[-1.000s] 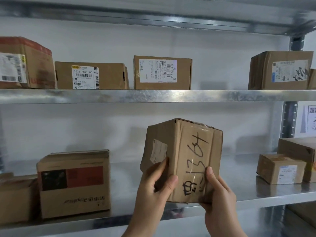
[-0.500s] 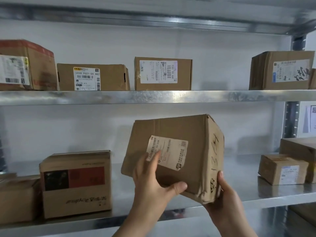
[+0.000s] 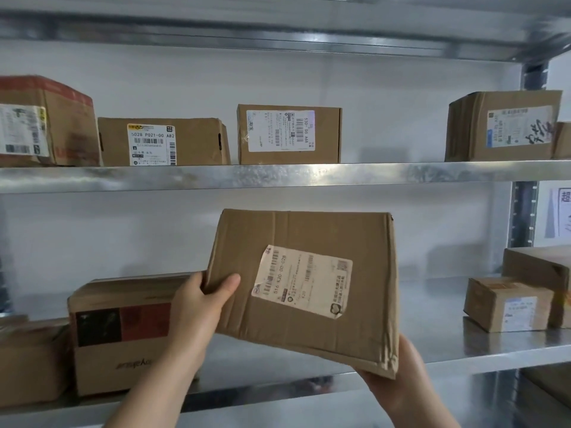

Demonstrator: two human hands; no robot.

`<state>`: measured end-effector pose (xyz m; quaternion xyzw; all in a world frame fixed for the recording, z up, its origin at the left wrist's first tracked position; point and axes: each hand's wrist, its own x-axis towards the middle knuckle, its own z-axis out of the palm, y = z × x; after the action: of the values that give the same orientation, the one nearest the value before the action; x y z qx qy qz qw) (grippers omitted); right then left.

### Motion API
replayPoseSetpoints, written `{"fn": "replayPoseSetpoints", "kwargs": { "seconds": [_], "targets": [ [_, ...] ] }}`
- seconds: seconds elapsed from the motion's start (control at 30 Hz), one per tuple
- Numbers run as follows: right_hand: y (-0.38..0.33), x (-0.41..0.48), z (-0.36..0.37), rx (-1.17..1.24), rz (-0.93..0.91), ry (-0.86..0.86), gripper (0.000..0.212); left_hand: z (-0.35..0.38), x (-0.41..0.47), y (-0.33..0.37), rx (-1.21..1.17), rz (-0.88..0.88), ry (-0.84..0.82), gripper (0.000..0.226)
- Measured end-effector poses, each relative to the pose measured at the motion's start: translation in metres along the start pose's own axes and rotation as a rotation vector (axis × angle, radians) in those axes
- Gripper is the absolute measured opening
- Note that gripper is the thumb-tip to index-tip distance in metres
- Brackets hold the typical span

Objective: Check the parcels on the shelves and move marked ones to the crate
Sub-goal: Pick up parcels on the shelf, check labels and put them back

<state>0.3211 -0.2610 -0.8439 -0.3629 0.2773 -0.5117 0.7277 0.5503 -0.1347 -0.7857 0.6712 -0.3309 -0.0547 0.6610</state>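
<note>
I hold a brown cardboard parcel [image 3: 312,239] up in front of the lower shelf [image 3: 448,344]. Its face with a worn white shipping label [image 3: 302,281] is turned toward me. My left hand [image 3: 197,307] grips its left edge, thumb on the front. My right hand [image 3: 398,375] supports the lower right corner from beneath. The side with handwritten black marks is turned out of sight. No crate is in view.
The upper shelf [image 3: 278,176] carries several labelled boxes, one at the right with black scribble [image 3: 503,126]. On the lower shelf stand a box with a red and black print [image 3: 123,335] at left and two small boxes [image 3: 506,304] at right. A metal upright [image 3: 522,211] is at right.
The parcel has been rotated: the handwritten side swung away to the right and the labelled face now faces me. My left hand shifted to the left edge, my right hand went under the corner.
</note>
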Motion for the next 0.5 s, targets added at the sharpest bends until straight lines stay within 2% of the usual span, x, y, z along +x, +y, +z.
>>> {"fn": "replayPoseSetpoints", "kwargs": {
  "seconds": [0.07,0.13,0.3,0.4,0.5],
  "targets": [
    [-0.001,-0.003,0.004,0.066,0.059,-0.046,0.021,0.002,-0.005,-0.007,-0.031,0.009,0.012,0.022],
    [-0.004,-0.001,0.006,-0.039,0.014,-0.001,0.014,0.005,-0.008,-0.013,-0.042,0.018,0.043,0.021],
    [-0.013,0.002,0.008,-0.314,0.011,0.012,0.024,0.013,-0.011,-0.035,-0.086,0.023,0.153,0.011],
    [-0.012,0.014,0.01,-0.349,-0.005,0.068,0.024,0.023,-0.012,-0.05,-0.074,0.039,0.244,0.017],
    [-0.009,0.021,0.011,-0.252,0.045,0.031,0.044,0.035,-0.012,-0.063,-0.014,0.026,0.298,0.033]
  ]
}}
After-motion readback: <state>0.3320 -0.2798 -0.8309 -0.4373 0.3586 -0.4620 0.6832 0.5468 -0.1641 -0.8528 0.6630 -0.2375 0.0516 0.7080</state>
